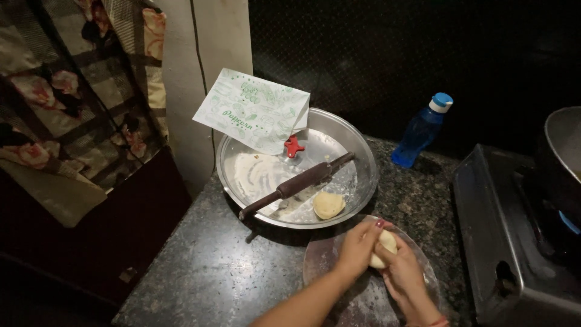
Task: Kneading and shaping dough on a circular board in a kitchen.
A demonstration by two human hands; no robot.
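Both hands meet over a round board at the counter's near edge. The left hand and right hand are cupped around 1 dough ball, fingers curled close on it from either side. The ball is pale, smooth, slightly oval; its long axis seems to run up and away from the viewer, though the palms cover most of it, so the true shape is hard to judge. Both forearms are cut off by the bottom edge.

Just behind the board sits a wide steel tray, shiny, shallow, with a rolled rim. In it: a patch of white flour, a 2nd dough lump that is flatter and yellowish, and a dark wooden rolling pin lying diagonally, its far handle toward the upper right and its near handle over the tray's left front rim. A small red piece lies near the back; what it is cannot be made out. A white paper bag with green print leans on the tray's back rim.

The counter is speckled dark stone. A blue plastic bottle with a white and blue cap stands right of the tray. A steel stove fills the right side, a pan on it only partly in view.
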